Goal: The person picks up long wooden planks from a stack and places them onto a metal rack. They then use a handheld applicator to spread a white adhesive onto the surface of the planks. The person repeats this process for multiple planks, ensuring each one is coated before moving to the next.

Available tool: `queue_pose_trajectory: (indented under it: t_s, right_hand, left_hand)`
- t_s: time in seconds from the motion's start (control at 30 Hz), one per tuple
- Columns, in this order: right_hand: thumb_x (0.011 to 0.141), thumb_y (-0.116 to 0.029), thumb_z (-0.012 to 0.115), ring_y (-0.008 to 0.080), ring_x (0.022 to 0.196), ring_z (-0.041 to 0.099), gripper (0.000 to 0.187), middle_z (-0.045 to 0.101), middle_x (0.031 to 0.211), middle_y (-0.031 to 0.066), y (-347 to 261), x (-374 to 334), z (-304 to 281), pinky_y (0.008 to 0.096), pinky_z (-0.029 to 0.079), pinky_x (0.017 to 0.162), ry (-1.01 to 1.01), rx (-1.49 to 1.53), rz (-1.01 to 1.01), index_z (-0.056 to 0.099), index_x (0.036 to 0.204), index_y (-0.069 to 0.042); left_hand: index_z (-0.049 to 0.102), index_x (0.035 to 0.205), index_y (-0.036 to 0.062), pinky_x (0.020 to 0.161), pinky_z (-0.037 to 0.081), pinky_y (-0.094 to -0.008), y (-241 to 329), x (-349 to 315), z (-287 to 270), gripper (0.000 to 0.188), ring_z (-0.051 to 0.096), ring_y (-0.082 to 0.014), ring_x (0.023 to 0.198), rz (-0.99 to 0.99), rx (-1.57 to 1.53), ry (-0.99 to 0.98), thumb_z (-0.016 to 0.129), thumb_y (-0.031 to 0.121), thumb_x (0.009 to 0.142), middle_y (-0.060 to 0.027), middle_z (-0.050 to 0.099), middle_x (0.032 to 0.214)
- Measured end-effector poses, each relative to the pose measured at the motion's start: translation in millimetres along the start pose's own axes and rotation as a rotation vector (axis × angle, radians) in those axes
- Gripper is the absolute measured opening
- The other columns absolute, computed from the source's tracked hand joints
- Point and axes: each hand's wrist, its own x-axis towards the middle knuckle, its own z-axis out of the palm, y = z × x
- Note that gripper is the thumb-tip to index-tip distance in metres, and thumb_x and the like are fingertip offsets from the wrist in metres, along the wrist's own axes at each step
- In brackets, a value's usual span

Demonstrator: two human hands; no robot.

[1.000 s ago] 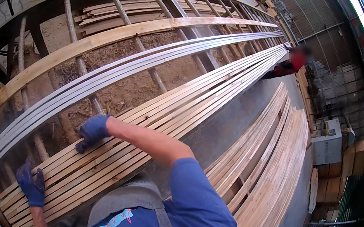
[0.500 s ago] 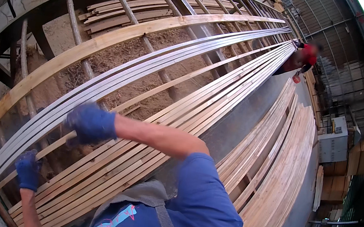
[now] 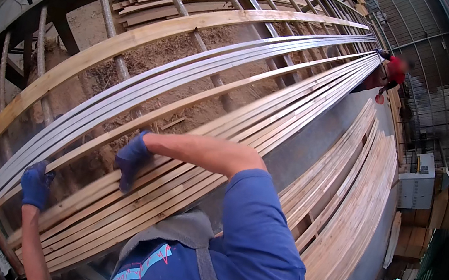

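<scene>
My left hand (image 3: 35,185), in a blue glove, is closed around the near end of a single narrow wooden strip (image 3: 176,106). To its right, my right hand (image 3: 133,161), gloved too, has its fingers curled over the outer edge of a row of long wooden strips (image 3: 168,193). Those outer strips are smeared by motion under it, and its fingertips are partly hidden. Beyond the single strip lie several whitish strips (image 3: 187,77) side by side. Farther off, a wider wooden board (image 3: 153,33) runs the same way.
Round rollers (image 3: 112,32) cross the frame beneath the wood, with sawdust (image 3: 156,51) below. A co-worker in red (image 3: 393,70) stands at the far end of the strips. Stacked boards (image 3: 354,197) lie on the floor to the right, near a grey cabinet (image 3: 416,184).
My right hand has come down from above the single strip onto the row of strips, nearer to me. My left hand stays by the single strip's end. The view has shifted slightly.
</scene>
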Motion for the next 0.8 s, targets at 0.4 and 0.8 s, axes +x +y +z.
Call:
queue_pose_trajectory:
  t_s: [0.4,0.8]
  right_hand:
    - [0.056,-0.050,0.085,0.0340,0.094,0.062,0.087,0.063,0.103,0.0167,-13.2,-9.7,44.1,0.0485,0.045,0.074,0.905,-0.733,-0.005,0.055,0.122,-0.002]
    - [0.068,-0.049,0.076,0.0327,0.080,0.069,0.048,0.070,0.085,0.0146,-30.9,-13.8,32.6,0.0464,0.052,0.068,0.777,-0.641,0.137,0.072,0.090,-0.007]
  left_hand:
    - [0.065,0.087,0.0049,0.069,0.050,-0.0493,-14.0,6.7,-3.6,0.018,0.063,-0.0426,0.080,-0.036,-0.037,-0.158,0.072,0.019,0.078,-0.0214,0.065,0.081]
    - [0.063,0.095,0.0071,0.071,0.050,-0.0489,-9.9,-6.4,2.3,0.021,0.064,-0.0408,0.082,0.002,0.062,-0.148,0.071,0.020,0.080,-0.0197,0.066,0.085]
